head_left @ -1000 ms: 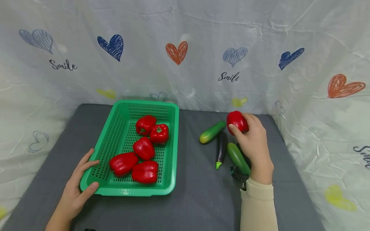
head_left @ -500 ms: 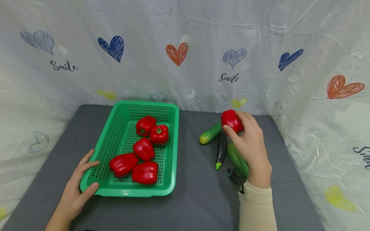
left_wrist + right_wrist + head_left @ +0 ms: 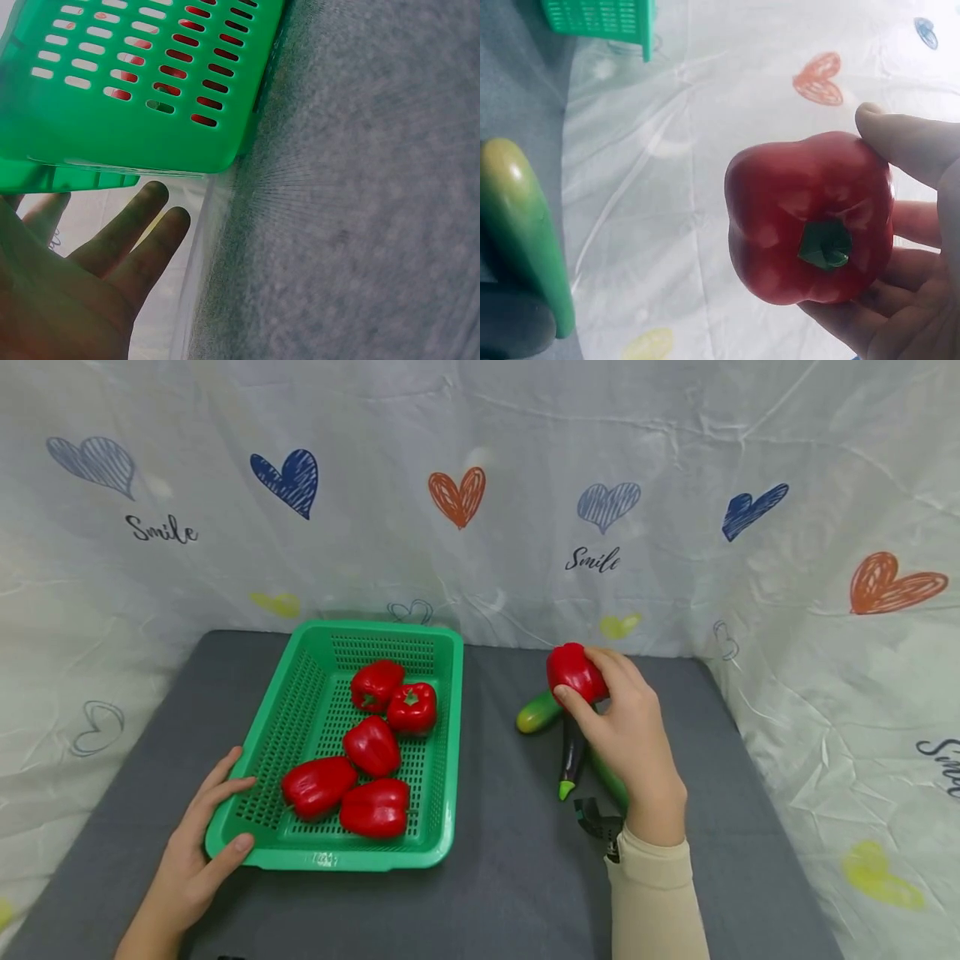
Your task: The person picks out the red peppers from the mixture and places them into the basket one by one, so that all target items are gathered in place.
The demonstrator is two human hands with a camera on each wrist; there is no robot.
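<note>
In the head view my right hand [image 3: 626, 727] grips a red bell pepper [image 3: 574, 670], raised over the far ends of the vegetables. The right wrist view shows the pepper's green stem [image 3: 826, 244], with thumb and fingers around its sides. My left hand [image 3: 198, 839] rests against the near-left corner of a green plastic basket [image 3: 452, 760], fingers spread along the rim. Seen from the left wrist, those fingers [image 3: 154, 247] are extended just under the basket's rim. Several red bell peppers [image 3: 315, 787] lie inside the basket.
Right of the basket lie a green cucumber [image 3: 536, 714] with a yellowish tip, a dark eggplant [image 3: 573, 760] and another cucumber [image 3: 609, 781], partly hidden by the right hand. A white curtain [image 3: 517, 435] printed with hearts hangs behind the grey-covered table [image 3: 510, 893].
My right hand has carried the bell pepper leftward, from beside the cucumber's far end to above it and the eggplant. The left hand and basket have stayed in place.
</note>
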